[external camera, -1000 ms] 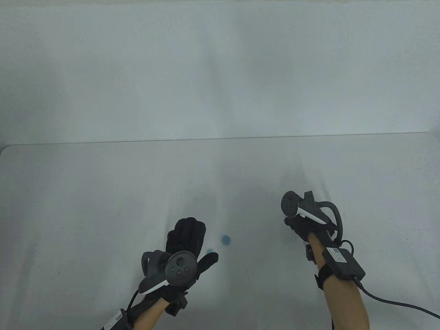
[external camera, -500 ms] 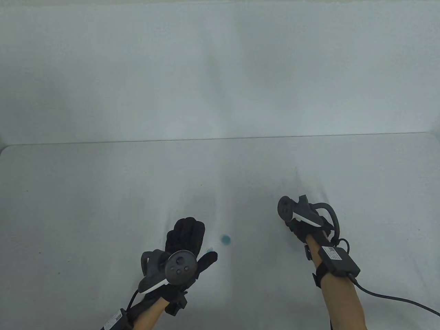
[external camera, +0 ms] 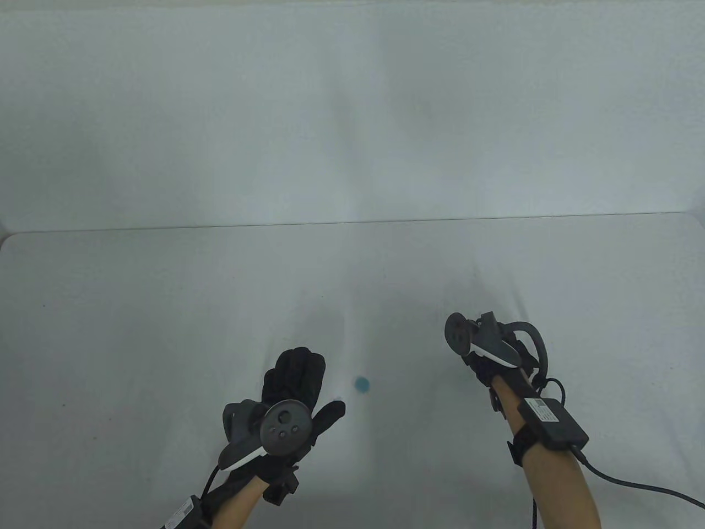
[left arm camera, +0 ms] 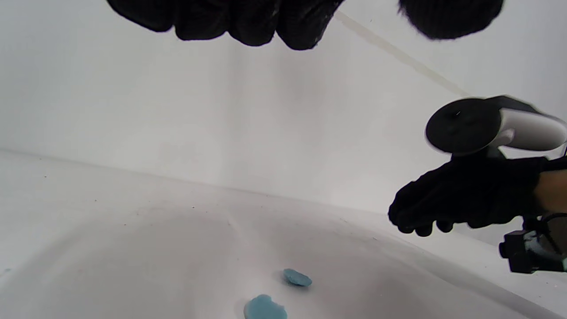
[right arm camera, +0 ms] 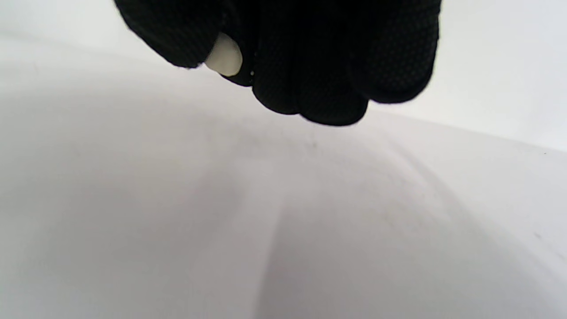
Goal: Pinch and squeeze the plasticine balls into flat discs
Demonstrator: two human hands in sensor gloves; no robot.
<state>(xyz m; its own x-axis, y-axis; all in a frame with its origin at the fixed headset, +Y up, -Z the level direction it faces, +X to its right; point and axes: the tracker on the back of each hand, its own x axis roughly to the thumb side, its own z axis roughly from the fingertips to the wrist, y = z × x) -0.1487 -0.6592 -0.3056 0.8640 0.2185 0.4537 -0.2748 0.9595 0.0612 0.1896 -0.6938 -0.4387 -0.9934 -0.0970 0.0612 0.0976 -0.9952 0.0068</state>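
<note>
**Two blue discs down, a white piece pinched in the right hand**

A flattened blue plasticine disc (external camera: 361, 384) lies on the white tabletop (external camera: 137, 308). A second blue disc (left arm camera: 265, 308) sits just beside it, nearer the left hand (external camera: 292, 380), which hovers over the tabletop beside the first disc, fingers (left arm camera: 248, 20) extended and relaxed, holding nothing. On the disc's other side, well apart, the right hand (external camera: 484, 366) is raised off the surface; its fingers (right arm camera: 328, 79) curl tightly around a small white plasticine piece (right arm camera: 224, 55) (only a sliver shows between thumb and fingers).
</note>
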